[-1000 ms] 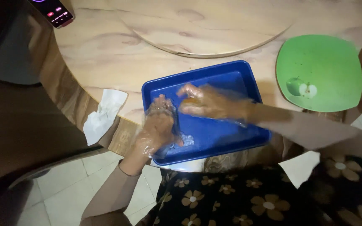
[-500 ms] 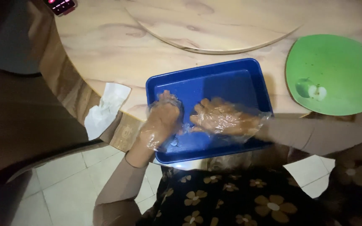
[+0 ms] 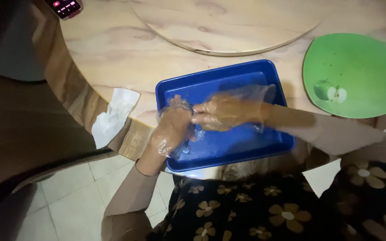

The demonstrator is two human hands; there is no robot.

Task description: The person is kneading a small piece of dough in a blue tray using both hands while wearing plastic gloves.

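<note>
A person seated at a round wooden table [image 3: 112, 49] is working both hands, each sheathed in a loose clear plastic glove, inside a blue rectangular tray [image 3: 228, 80] sitting at the table's near edge. The left hand [image 3: 171, 129] is resting over the tray's left end with fingers curled inward; the right hand [image 3: 226, 111] is lying across the tray's middle, fingers loosely bent, its fingertips meeting the left hand's. Whether either hand is pinching anything cannot be told through the crumpled film. A few small pale bits are lying on the tray floor beside the left hand. Toward the table's right edge, a green squarish plate [image 3: 358, 58] is carrying a small green piece of food [image 3: 329, 91]. A white tissue [image 3: 112, 116] is drooping over the left edge, and a dark device [image 3: 64, 6] is lying at the far left corner.
</note>
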